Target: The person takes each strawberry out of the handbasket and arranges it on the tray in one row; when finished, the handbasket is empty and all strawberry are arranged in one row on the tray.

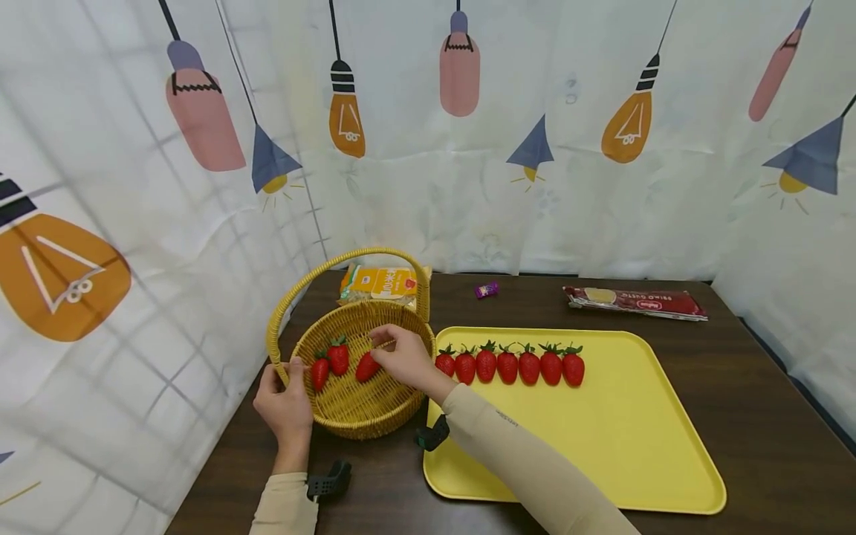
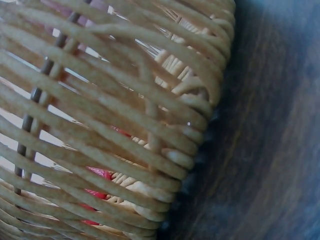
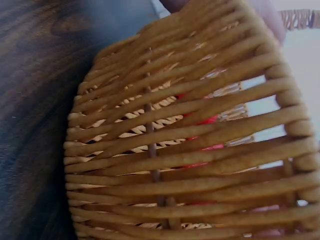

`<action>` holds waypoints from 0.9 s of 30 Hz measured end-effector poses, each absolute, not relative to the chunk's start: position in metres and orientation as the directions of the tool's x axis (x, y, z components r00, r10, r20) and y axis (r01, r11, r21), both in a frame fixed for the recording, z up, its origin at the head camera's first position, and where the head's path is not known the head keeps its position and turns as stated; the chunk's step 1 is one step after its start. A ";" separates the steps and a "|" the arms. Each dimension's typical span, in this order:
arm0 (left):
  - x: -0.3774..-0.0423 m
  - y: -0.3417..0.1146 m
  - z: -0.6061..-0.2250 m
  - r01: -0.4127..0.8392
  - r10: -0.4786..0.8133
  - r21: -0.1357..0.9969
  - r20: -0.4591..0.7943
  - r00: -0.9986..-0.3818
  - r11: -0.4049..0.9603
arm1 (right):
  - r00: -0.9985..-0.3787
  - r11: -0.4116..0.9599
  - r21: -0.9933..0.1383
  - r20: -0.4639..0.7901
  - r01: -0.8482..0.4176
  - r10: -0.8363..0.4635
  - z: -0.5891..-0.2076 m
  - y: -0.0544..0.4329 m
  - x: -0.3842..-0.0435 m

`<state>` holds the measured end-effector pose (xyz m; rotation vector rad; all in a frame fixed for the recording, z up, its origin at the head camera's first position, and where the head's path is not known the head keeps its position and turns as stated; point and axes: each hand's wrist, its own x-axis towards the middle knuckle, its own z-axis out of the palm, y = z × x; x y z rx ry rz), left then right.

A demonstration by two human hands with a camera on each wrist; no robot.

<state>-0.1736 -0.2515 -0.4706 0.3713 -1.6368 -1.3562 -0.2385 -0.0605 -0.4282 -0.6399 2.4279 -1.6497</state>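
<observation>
A yellow wicker basket [image 1: 368,427] with a tall hoop handle stands at the left of the table. My left hand [image 1: 286,405] grips its left rim near the foot of the handle. Inside the basket, my right hand [image 1: 404,358] reaches over the right rim and pinches a red strawberry [image 1: 366,368] near its top. Two more strawberries, a leaning one [image 1: 319,373] and a leafy-topped one [image 1: 338,358], lie at the basket's left side. In both wrist views the woven wall [image 2: 100,110] fills most of the picture, with bits of red showing through the gaps.
To the right, a yellow tray [image 1: 568,446] bears several strawberries [image 1: 507,366] in a row along its far side. Behind the basket lies an orange and clear food bag [image 1: 381,282]. A small purple wrapped sweet [image 1: 487,290] and a red snack packet [image 1: 635,301] lie farther back.
</observation>
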 end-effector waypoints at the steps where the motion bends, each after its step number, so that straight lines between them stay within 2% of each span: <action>1: -0.174 -0.252 -0.471 0.319 -0.726 0.885 0.463 -0.508 0.340 | -0.900 0.321 -0.910 0.109 -0.261 -0.422 -0.428 -0.062 -0.240; 7: -0.174 -0.252 -0.473 0.305 -0.729 0.889 0.455 -0.512 0.341 | -0.884 0.413 -0.888 -0.015 -0.203 -0.467 -0.432 -0.071 -0.249; 17: -0.174 -0.253 -0.473 0.310 -0.722 0.881 0.471 -0.508 0.357 | -0.910 0.484 -0.871 -0.125 -0.091 -0.395 -0.440 -0.084 -0.260; 19: -0.174 -0.253 -0.473 0.312 -0.720 0.880 0.473 -0.507 0.359 | -0.893 0.524 -0.843 -0.139 -0.120 -0.429 -0.441 -0.085 -0.261; 24: -0.175 -0.253 -0.473 0.313 -0.722 0.882 0.469 -0.509 0.353 | -0.824 0.613 -0.729 -0.119 -0.306 -0.553 -0.442 -0.087 -0.259; 27: -0.174 -0.253 -0.474 0.314 -0.723 0.882 0.469 -0.507 0.351 | -0.811 0.622 -0.702 -0.108 -0.348 -0.575 -0.442 -0.087 -0.257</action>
